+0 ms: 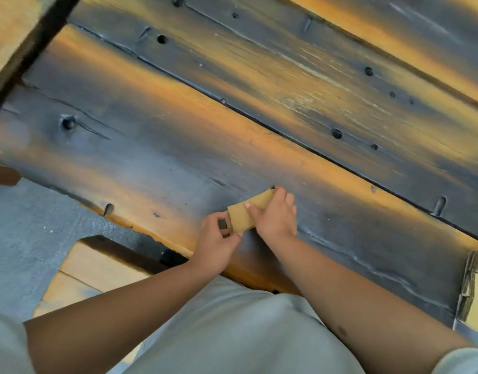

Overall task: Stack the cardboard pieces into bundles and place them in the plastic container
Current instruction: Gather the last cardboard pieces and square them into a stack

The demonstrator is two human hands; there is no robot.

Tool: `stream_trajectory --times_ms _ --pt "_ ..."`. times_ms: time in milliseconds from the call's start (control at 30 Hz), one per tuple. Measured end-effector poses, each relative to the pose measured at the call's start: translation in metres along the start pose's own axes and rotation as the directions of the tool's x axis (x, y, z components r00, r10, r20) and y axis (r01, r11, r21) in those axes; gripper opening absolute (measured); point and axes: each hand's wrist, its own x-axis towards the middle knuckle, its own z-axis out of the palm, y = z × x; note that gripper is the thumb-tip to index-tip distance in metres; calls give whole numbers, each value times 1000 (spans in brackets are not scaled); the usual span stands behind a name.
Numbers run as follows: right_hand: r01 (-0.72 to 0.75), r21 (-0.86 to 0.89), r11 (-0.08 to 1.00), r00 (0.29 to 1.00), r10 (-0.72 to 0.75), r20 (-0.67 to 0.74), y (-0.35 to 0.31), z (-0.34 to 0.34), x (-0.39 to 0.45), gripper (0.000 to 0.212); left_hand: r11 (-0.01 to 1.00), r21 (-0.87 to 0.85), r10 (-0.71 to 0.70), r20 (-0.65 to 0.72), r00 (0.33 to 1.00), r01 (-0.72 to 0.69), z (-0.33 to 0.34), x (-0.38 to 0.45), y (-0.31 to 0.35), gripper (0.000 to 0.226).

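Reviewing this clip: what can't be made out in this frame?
- Plastic container: not in the head view.
- Cardboard stack: cut off by the right edge.
- Cardboard bundle: piece count hidden by right hand.
- Dark item in left hand: too small to identify.

A dark, worn plank table (178, 147) with nail holes stands over grey floor (24, 233).

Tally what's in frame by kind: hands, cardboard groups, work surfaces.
Hands: 2, left hand and right hand, both gripping the same bundle
Cardboard groups: 2, held cardboard bundle and cardboard stack at the right edge; piece counts too blurred to tell
Work surfaces: 1, wooden table
Total: 5
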Motion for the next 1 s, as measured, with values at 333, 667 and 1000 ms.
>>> stream_trajectory --times_ms 333,667,1000 --pt "274 -71 959 938 -250 238 29 -14 5 90 797 573 83 210 974 -192 -4 22 12 76" --pt "463 159 872 869 -481 111 56 -28 -19 22 302 831 220 416 882 -467 4 42 31 36" --pt "569 -437 697 813 -556 172 73 -60 -29 24 -101 754 203 654 728 -649 21 39 63 12"
